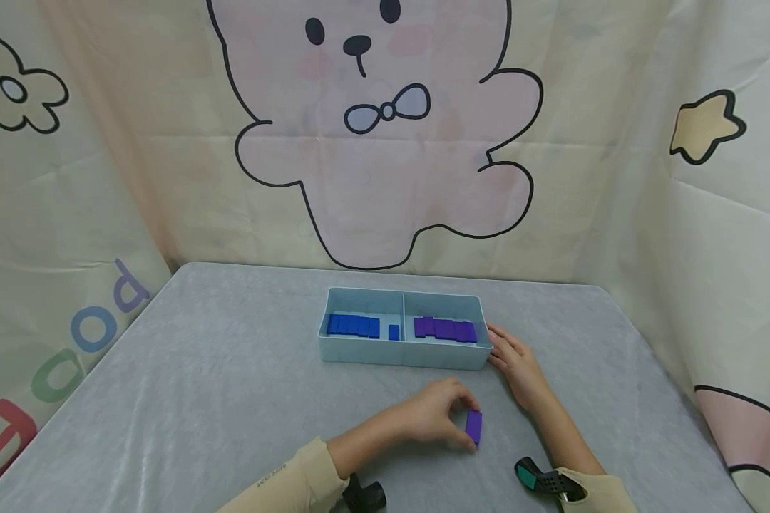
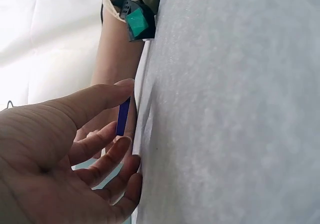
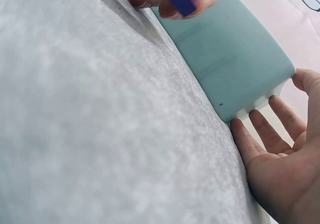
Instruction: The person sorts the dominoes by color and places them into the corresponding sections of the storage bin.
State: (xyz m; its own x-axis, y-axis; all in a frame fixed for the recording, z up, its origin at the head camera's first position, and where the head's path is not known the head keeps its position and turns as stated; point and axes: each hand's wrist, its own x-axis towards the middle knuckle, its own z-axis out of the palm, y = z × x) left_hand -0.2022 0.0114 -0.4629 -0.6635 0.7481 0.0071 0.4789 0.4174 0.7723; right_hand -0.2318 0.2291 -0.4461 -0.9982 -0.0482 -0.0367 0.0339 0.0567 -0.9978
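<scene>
Pinching a purple block (image 1: pixel 473 427) upright at its fingertips, the left hand (image 1: pixel 433 417) sits near the table's (image 1: pixel 199 385) front edge, the block on the hand's right side, standing on the grey cloth. Behind it lies the pale blue two-compartment tray (image 1: pixel 403 353), blue blocks (image 1: pixel 354 325) left, purple blocks (image 1: pixel 445 328) right. At the tray's right end, the right hand (image 1: pixel 515 360) rests with straight fingers touching the wall.

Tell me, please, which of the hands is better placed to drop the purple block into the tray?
The left hand: it already pinches the purple block near the tray. The right hand rests against the tray's right end, steadying it.
</scene>
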